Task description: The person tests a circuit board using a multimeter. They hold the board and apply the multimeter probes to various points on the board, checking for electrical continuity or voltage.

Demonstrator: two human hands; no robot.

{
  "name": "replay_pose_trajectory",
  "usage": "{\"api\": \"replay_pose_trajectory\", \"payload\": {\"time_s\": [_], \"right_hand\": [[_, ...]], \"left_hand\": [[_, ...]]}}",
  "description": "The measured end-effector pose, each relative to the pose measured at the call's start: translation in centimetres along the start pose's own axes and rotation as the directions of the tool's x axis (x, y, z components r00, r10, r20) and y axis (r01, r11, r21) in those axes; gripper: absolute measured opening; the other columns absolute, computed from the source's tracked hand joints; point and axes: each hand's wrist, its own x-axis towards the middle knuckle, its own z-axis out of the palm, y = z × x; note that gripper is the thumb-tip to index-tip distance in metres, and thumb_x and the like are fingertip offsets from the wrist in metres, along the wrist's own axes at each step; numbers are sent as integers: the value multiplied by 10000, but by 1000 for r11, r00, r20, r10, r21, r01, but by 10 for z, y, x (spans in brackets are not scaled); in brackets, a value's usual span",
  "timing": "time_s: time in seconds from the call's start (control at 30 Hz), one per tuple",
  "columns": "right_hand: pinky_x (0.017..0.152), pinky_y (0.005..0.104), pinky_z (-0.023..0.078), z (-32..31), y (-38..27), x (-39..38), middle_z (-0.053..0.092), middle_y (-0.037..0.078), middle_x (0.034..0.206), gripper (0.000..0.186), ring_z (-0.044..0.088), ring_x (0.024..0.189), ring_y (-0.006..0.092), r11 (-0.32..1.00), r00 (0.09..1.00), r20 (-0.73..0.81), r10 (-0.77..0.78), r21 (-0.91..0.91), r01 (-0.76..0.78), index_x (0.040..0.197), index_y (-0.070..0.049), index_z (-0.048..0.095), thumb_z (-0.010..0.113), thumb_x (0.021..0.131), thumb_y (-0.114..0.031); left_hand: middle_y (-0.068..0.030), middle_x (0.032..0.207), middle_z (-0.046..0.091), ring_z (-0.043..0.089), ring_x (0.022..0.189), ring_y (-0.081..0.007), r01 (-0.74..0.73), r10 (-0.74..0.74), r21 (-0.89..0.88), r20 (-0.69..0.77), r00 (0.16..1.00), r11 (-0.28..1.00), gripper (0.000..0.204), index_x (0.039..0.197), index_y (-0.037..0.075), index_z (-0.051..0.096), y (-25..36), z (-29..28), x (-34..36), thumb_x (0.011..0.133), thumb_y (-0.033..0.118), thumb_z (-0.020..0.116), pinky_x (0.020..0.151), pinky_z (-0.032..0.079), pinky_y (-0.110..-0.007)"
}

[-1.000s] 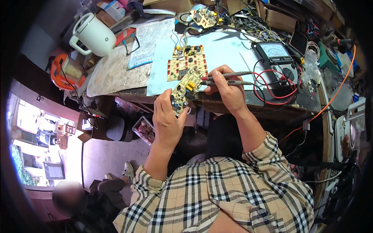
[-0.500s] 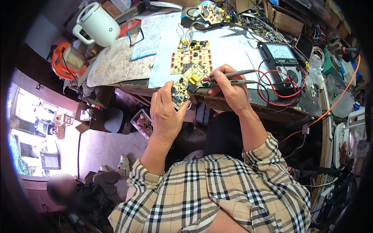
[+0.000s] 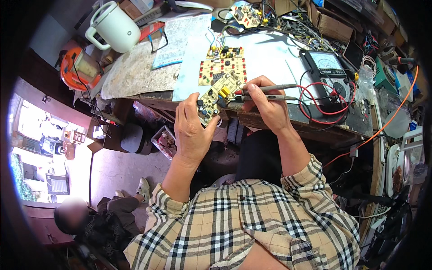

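My left hand (image 3: 193, 126) grips the lower left end of a circuit board (image 3: 210, 104), which is tilted and raised at the bench's front edge. The board carries a yellow block part and several dark round capacitors. In my right hand (image 3: 268, 105) are two multimeter probes (image 3: 275, 96), held side by side like chopsticks. Their tips point left at the board's right edge; whether they touch it I cannot tell. Red and black leads run from them to an analog multimeter (image 3: 327, 67). Just behind lies a second circuit board (image 3: 222, 66) with red buttons, a digit display and wires.
A white lidded mug (image 3: 114, 29), glasses (image 3: 159, 40) and written papers (image 3: 184, 38) lie at the back left. Tangled wires and another circuit board (image 3: 247, 15) crowd the back. An orange cable (image 3: 396, 114) hangs at the right. Another person (image 3: 103, 225) sits lower left.
Hardly anything differs. The view has shifted very slightly; both hands keep their hold on the board and the probes.
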Motion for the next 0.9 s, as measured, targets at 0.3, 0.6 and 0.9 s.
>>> {"api": "replay_pose_trajectory", "payload": {"time_s": [0.3, 0.6, 0.9], "right_hand": [[635, 232, 549, 4, 0, 0, 655, 66, 899, 215, 675, 717, 121, 997, 997, 2, -82, 17, 82, 1020, 13, 618, 577, 988, -196], [649, 235, 579, 3, 3, 1, 646, 87, 931, 228, 678, 751, 131, 992, 995, 50, -91, 92, 86, 1038, 31, 611, 555, 997, -186], [667, 248, 600, 3, 2, 0, 658, 101, 961, 219, 682, 775, 139, 990, 992, 75, -97, 107, 89, 1045, 31, 613, 551, 996, -173]], "left_hand": [[-173, 1079, 606, 601, 1000, -324, 36, -36, 33, 5, 999, 999, 731, 1284, 24, 473, 7, -5, 2, 657, 76, 846, 868, 487, -406], [-173, 1074, 597, 608, 998, -316, 30, -30, -1, -8, 1000, 1000, 744, 1297, 25, 466, 5, -3, 3, 661, 79, 848, 860, 498, -399], [-166, 1077, 567, 585, 997, -326, -4, 4, 3, -14, 1000, 1000, 750, 1295, 24, 454, 5, -2, 2, 657, 73, 845, 860, 482, -405]]}}
